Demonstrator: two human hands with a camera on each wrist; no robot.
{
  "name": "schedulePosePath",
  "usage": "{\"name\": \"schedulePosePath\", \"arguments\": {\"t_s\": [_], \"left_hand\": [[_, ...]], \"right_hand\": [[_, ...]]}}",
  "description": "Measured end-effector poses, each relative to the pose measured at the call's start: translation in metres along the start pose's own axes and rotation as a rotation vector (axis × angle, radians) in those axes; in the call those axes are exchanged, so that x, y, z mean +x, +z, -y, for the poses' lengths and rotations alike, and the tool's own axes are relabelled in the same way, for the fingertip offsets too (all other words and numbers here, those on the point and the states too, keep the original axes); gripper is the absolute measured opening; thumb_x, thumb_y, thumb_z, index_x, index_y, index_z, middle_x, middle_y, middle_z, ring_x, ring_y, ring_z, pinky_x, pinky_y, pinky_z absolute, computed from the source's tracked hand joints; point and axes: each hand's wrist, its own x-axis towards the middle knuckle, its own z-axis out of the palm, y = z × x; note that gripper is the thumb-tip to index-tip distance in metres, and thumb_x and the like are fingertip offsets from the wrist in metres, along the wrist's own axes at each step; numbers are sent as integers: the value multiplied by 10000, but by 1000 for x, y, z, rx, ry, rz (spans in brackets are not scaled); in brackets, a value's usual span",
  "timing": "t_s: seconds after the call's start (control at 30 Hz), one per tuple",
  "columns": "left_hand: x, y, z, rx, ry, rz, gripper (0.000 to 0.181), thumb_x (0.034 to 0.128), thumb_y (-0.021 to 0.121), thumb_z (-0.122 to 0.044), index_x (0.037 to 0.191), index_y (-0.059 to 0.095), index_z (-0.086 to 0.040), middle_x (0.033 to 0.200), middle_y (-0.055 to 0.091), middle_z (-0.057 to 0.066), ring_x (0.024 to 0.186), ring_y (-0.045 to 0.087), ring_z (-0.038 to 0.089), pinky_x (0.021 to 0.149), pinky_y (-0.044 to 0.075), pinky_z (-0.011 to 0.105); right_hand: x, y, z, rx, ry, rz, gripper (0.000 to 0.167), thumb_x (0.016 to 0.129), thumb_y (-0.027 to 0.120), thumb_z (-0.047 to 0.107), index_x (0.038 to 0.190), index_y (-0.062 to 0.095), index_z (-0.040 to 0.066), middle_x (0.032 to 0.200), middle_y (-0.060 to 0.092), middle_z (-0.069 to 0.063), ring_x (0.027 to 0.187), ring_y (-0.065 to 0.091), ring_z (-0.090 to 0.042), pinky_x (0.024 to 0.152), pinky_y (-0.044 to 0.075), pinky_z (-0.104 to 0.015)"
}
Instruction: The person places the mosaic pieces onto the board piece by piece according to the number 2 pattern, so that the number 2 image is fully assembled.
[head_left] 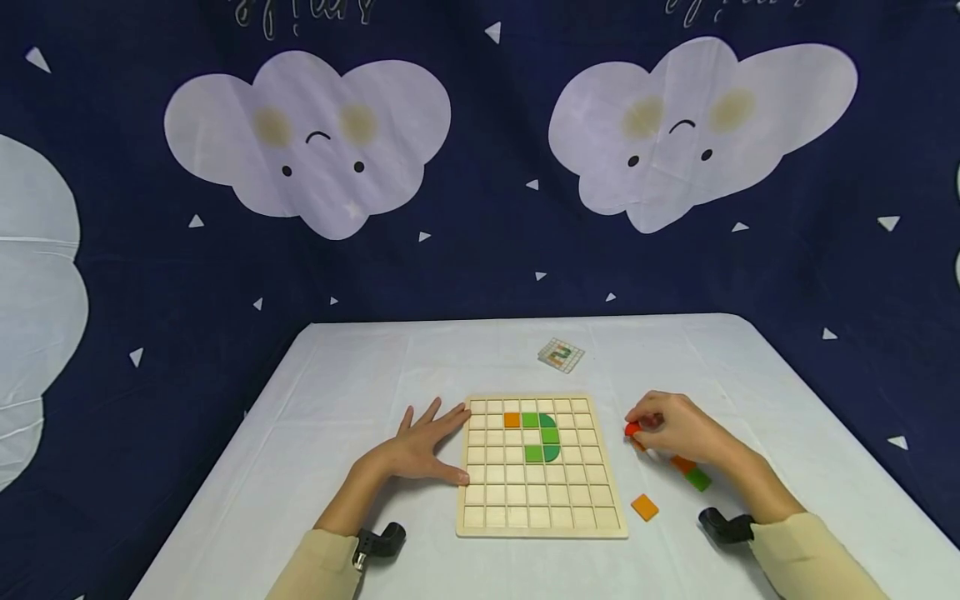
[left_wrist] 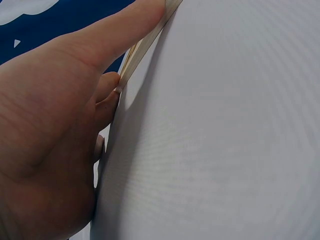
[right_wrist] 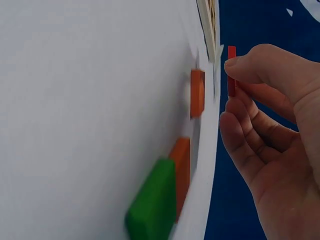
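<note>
"Steadying what, do we suppose?"

"The grid board [head_left: 537, 495], probably: our left hand [head_left: 422, 450], fingers spread, touches its left edge."

"And our right hand [head_left: 680, 426]?"

"Pinching a red piece [head_left: 632, 429], raised right of the board, we judge, for free handling."

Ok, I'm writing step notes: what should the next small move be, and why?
Probably carry the thin red piece over to the pale wooden gridded board: the right hand has it pinched, bare cells surround the flat green and orange pieces there, and the left hand touches the board's edge.
</note>
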Motion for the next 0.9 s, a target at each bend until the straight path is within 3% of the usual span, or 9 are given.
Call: {"name": "schedulePosePath", "arguments": {"t_s": [0.47, 0.9], "left_hand": [[0, -1, -1, 5, -2, -1, 1105, 663, 686, -743, 1544, 225, -261, 1590, 151, -51, 1449, -14, 297, 1086, -108, 600], [0, -1, -1, 7, -7, 5, 1106, 663, 675, -753, 1546, 218, -268, 1592, 140, -55, 1450, -21, 291, 1088, -107, 597]], "right_hand": [[20, 18, 17, 30, -64, 47, 242, 748, 784, 111, 984, 746, 148, 863, 592, 75, 765, 508, -147, 606, 448, -250], [36, 31, 36, 35, -138, 69, 194, 772, 803, 192, 959, 751, 186, 863, 609, 94, 757, 528, -119, 634, 468, -252]]}}
